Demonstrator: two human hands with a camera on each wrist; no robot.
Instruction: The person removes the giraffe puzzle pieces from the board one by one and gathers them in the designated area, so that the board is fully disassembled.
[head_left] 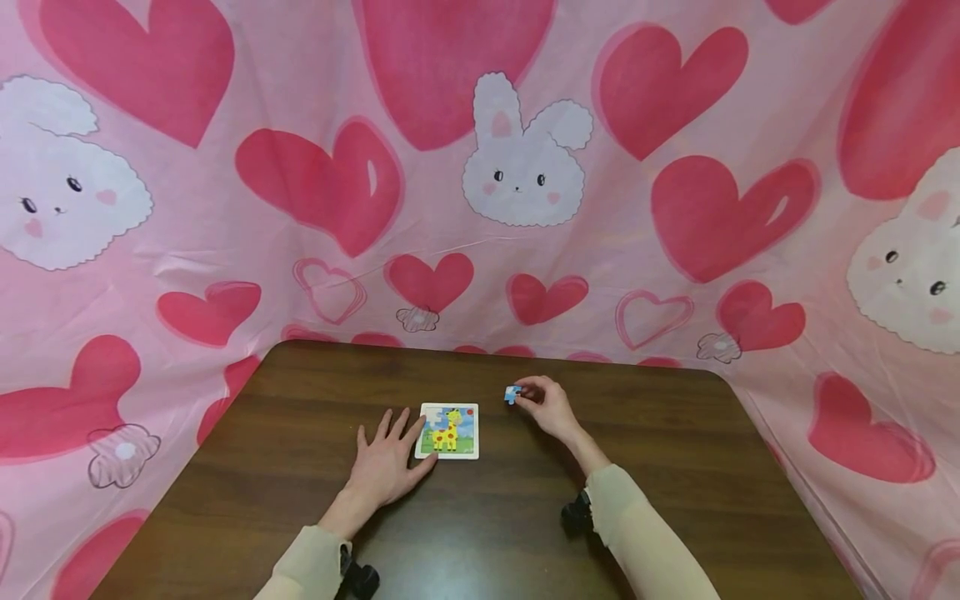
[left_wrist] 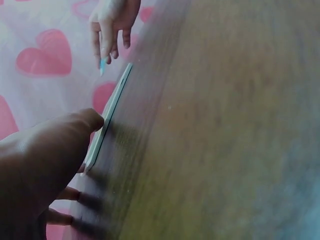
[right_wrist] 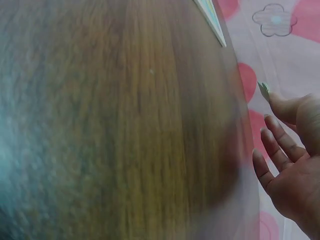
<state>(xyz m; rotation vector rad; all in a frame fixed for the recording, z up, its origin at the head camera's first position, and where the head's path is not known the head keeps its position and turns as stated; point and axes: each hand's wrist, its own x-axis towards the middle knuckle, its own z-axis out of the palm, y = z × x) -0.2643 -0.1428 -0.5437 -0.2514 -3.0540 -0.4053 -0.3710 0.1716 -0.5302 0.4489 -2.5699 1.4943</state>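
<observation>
From the head camera, your left hand (head_left: 388,468) lay flat, steadying the giraffe puzzle board (head_left: 448,431) on the table (head_left: 675,467); your right hand (head_left: 551,408) pinched a blue piece (head_left: 512,394) beside it; fitting came next, I judge; the left wrist camera showed the board's edge (left_wrist: 107,117) against your thumb; the right wrist camera showed the piece (right_wrist: 263,89) at your fingertips, needing alignment with the gap.

head high, wrists low, sharing table (head_left: 487,533)
</observation>
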